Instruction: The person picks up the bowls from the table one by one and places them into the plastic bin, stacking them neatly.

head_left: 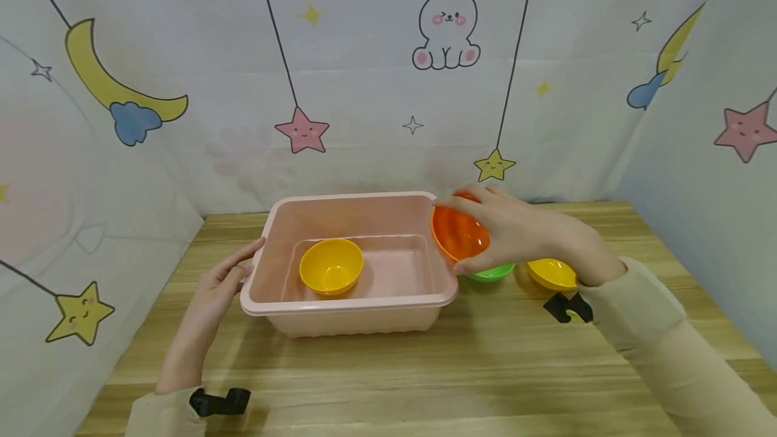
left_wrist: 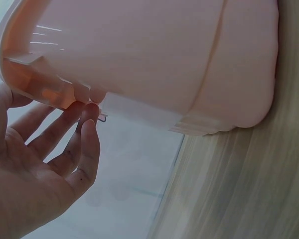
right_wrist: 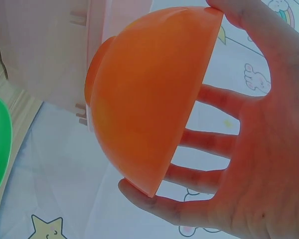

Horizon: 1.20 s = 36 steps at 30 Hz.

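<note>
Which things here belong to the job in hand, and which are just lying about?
In the job:
orange bowl in right hand
pink tub gripped by left hand
yellow bowl inside it

Seemingly lying about:
green bowl
second yellow bowl on the table

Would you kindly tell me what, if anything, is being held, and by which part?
The right hand's grip holds the orange bowl by its rim; the left hand's grip holds the pink tub by its left rim.

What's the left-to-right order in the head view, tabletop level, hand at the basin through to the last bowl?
Left hand → yellow bowl inside the pink basin → orange bowl held by the right hand → partly hidden green bowl → second yellow bowl.
</note>
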Each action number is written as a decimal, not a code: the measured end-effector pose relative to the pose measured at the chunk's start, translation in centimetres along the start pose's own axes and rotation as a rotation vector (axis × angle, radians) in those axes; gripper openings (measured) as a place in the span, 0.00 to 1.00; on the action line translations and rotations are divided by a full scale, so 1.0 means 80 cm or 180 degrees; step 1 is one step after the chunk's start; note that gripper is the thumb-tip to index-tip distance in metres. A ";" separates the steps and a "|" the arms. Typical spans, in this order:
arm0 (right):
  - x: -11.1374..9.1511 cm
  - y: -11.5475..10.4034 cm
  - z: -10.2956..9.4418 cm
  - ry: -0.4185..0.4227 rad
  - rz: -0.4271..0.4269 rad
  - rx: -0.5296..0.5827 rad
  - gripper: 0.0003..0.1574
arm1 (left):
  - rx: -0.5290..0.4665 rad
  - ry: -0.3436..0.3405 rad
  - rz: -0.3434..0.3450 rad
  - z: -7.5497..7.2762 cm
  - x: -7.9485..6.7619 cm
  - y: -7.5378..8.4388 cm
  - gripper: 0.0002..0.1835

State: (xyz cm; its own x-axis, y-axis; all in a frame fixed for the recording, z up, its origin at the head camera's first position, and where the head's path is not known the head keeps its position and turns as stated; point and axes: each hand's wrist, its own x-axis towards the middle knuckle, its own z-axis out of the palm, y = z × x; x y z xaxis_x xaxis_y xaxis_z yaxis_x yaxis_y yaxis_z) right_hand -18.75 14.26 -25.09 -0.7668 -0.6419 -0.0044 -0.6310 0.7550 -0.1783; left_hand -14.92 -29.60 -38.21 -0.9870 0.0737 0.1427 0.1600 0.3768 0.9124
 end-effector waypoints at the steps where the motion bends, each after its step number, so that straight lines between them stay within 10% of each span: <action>1: 0.001 0.000 0.000 -0.0019 0.0019 0.0003 0.57 | -0.0004 -0.0002 0.0004 0.000 0.000 0.000 0.26; 36: 0.069 -0.025 0.000 -0.0062 -0.0171 0.0024 0.55 | -0.0013 -0.0004 -0.0084 -0.001 0.001 0.001 0.26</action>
State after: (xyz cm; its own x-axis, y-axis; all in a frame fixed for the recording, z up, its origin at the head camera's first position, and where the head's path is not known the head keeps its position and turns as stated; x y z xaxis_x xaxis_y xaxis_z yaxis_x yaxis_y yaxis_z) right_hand -21.72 9.16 -24.78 -0.7293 -0.6841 -0.0139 -0.6703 0.7183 -0.1861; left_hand -15.01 -29.60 -38.07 -0.9909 0.0649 0.1180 0.1338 0.3748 0.9174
